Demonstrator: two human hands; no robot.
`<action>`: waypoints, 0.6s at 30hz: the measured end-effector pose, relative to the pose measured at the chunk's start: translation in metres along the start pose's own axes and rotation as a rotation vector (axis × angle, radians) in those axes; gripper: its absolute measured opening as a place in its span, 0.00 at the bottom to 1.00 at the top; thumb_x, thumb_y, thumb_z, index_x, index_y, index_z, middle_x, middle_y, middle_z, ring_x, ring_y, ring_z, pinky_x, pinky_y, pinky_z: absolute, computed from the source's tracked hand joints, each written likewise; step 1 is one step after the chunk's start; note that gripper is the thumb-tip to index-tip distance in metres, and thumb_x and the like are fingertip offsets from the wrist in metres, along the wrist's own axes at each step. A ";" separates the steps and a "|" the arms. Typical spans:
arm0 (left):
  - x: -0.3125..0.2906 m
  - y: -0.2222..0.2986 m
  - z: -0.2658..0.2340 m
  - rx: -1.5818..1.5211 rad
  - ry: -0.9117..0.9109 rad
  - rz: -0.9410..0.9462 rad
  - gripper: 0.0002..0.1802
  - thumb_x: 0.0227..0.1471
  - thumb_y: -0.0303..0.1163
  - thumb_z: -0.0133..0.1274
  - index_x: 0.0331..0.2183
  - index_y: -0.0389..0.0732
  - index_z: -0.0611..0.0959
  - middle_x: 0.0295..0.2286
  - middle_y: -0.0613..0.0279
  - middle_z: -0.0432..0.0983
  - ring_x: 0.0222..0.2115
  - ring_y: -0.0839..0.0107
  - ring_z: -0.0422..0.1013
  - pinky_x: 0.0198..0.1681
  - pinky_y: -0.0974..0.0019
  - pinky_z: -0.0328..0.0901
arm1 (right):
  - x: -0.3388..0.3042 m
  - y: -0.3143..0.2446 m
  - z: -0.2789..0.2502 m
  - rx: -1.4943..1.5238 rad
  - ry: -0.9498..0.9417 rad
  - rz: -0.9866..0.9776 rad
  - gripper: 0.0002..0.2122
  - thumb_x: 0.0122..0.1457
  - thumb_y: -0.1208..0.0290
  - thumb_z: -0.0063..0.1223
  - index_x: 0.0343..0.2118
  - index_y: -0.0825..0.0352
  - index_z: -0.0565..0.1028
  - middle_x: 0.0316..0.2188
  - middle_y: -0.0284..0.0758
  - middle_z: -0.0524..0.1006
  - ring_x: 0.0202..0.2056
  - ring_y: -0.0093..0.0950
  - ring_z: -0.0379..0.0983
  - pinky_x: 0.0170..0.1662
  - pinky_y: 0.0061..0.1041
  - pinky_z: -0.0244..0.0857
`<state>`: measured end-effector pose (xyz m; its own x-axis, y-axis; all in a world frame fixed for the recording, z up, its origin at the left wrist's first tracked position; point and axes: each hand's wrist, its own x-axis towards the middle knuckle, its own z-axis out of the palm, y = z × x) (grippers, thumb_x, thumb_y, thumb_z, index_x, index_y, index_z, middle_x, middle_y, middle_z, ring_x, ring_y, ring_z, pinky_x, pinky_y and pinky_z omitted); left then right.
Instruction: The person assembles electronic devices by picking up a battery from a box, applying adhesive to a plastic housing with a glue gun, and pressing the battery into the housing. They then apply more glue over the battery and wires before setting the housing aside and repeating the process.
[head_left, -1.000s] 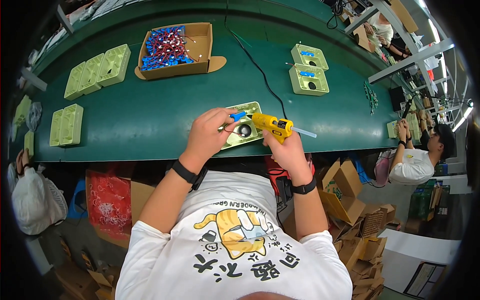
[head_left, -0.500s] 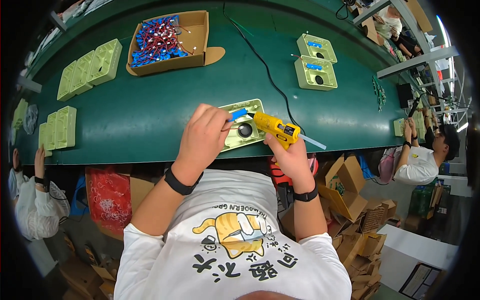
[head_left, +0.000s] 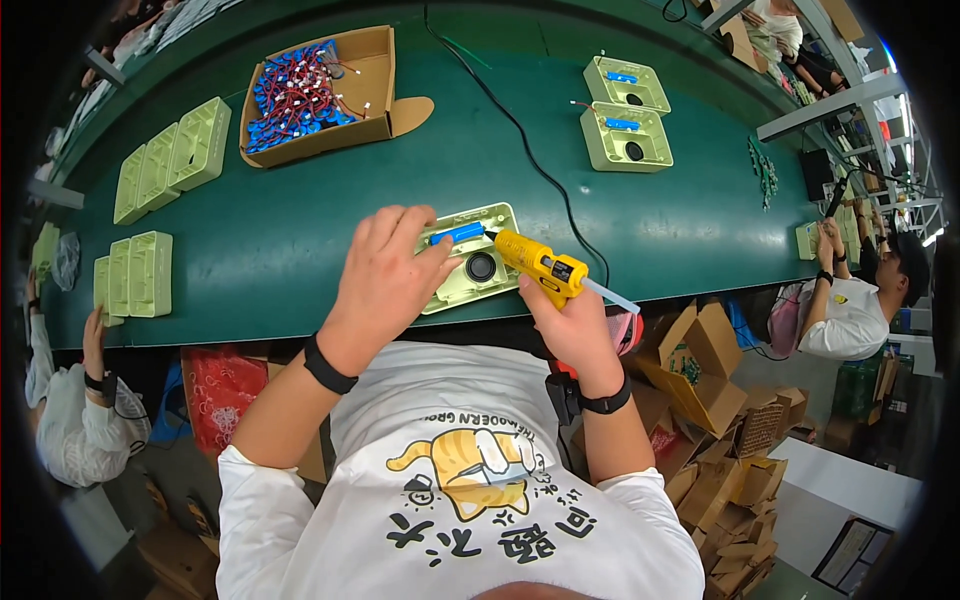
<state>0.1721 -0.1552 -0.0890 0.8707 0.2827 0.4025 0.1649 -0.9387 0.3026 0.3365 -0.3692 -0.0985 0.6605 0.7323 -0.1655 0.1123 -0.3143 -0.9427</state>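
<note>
A pale green plastic case (head_left: 490, 291) lies on the table in front of me, its hollow side up, with a round black speaker (head_left: 481, 267) inside. Along the case's far side is a blue cylindrical battery (head_left: 458, 235). My left hand (head_left: 388, 268) reaches over the case's left end, thumb and fingers closed about the battery's left end; the fingertips are partly hidden. In my right hand (head_left: 573, 325) is a yellow hot glue gun (head_left: 538, 262), a pale glue stick (head_left: 612, 297) poking out of its back. Its dark nozzle points at the battery's right end.
A cardboard box (head_left: 375, 85) of blue batteries with red wires stands at the far left. Stacked green cases (head_left: 200, 145) sit left; two cases with batteries (head_left: 628, 138) stand far right. A black cable (head_left: 510, 112) crosses the table. Co-workers (head_left: 855, 310) are at both sides.
The battery has gone from tilted in my left fingers to lying lower, along the case's far side. My left hand has shifted left; the glue gun's nozzle stays by the battery's right end.
</note>
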 end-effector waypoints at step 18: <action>-0.036 -0.002 0.006 -0.163 -0.080 -0.150 0.44 0.44 0.48 0.81 0.63 0.51 0.86 0.64 0.46 0.72 0.61 0.43 0.71 0.65 0.44 0.67 | -0.002 -0.008 0.004 -0.051 0.021 0.005 0.16 0.70 0.65 0.66 0.52 0.72 0.85 0.37 0.46 0.89 0.35 0.40 0.87 0.40 0.35 0.78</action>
<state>0.1435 -0.1648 -0.1095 0.8769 0.3944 0.2747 0.2241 -0.8411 0.4923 0.3314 -0.3659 -0.0913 0.6768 0.7177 -0.1638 0.1460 -0.3490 -0.9257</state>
